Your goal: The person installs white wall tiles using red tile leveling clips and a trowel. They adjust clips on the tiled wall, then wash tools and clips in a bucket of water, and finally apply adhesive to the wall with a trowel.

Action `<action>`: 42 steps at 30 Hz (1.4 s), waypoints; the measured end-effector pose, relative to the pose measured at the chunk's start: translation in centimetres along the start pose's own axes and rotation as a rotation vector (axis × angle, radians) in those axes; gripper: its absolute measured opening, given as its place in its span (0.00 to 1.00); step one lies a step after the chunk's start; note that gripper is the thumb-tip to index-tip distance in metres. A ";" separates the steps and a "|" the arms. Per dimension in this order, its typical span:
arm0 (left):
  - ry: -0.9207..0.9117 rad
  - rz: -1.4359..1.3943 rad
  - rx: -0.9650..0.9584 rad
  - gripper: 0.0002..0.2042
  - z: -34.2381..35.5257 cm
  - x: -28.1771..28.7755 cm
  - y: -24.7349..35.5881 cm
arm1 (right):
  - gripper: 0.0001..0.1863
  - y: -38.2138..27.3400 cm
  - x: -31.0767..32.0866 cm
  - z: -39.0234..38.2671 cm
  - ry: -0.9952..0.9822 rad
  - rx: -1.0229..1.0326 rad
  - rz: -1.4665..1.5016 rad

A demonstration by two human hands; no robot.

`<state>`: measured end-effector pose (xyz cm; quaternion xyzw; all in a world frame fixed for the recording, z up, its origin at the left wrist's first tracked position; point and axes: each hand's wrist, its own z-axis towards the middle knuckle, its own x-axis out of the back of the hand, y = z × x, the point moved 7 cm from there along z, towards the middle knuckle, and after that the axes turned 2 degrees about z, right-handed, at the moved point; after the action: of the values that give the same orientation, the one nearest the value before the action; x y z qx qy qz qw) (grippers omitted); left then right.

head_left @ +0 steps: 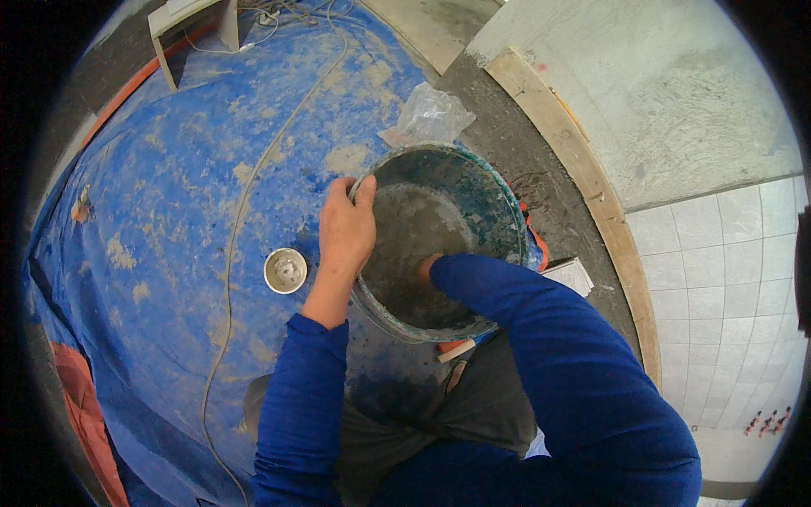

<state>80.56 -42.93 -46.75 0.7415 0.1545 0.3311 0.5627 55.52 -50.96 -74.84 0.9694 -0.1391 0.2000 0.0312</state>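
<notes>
- Right sleeve [583, 363], blue, comes nearest the camera, slanting up from the near right side to reach over the bucket's rim.
- Bucket [503, 190], dark green and round, stands in front of the person's knees; this is the landmark for everything below.
- Grey wet mix [401, 228] fills the bottom of the bucket, with splashes dried on its inner wall.
- Left hand [348, 228] grips the bucket's rim on its left side, fingers bent and thumb over the edge.
- Right hand [427, 269] is inside the bucket, sunk in the mix past the wrist; I cannot tell whether its fingers are open or closed.
- Dark trousers [481, 393] show on the near side of the bucket.
- Small pale cup [285, 270], whitish residue inside, sits left of the bucket.
- Clear plastic bag [431, 114] lies just beyond the bucket.
- Blue tarp [169, 228], blotched with grey, spreads left of the bucket, a cable [228, 291] running across it.
- Wooden board [583, 165] lies right of the bucket.
</notes>
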 end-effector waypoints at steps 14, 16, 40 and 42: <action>-0.001 -0.002 0.001 0.27 0.2 -0.2 -0.4 | 0.10 -2.7 18.0 -21.0 0.293 0.220 0.695; -0.013 -0.005 0.012 0.27 0.2 -0.2 -0.5 | 0.10 -0.7 20.5 -27.2 0.588 0.154 0.835; -0.039 -0.016 0.038 0.29 0.2 -0.1 -0.5 | 0.15 12.0 9.3 -42.6 1.654 -0.479 0.757; -0.066 -0.054 0.104 0.31 0.0 -0.3 -0.7 | 0.18 14.1 9.4 -44.2 1.492 -0.792 0.502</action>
<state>80.41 -42.88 -47.49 0.7758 0.1726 0.2826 0.5371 43.07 -61.75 -30.42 0.4450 -0.3505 0.7190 0.4027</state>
